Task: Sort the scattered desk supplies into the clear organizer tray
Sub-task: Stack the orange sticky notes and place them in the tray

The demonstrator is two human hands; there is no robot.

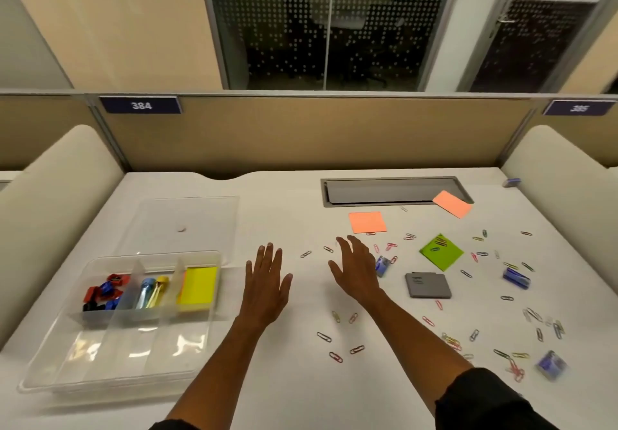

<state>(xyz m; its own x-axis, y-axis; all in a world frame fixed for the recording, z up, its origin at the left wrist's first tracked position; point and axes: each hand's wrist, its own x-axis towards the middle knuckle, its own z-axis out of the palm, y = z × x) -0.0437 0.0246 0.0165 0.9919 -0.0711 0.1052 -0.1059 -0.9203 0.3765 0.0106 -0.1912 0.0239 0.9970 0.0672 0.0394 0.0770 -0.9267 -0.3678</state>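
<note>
Both hands out flat over the desk, nothing in either one.

Left hand (266, 284) hangs fingers-straight just right of the tray (50, 378), right hand (356, 271) is spread too, the two a bit apart. Tray sits at the left of the desk (294, 393): sharpeners (103, 292) in its far-left slot, tubes (152, 292) in the middle, yellow notes (197, 287) on the right, near half bare. Lid (187, 225) lies behind it. Right of the hands it's a mess: paper clips (334, 346) everywhere, a gray pad (428, 285), green note (441, 252), two orange notes (367, 221), a few blue bits (516, 278).
</note>
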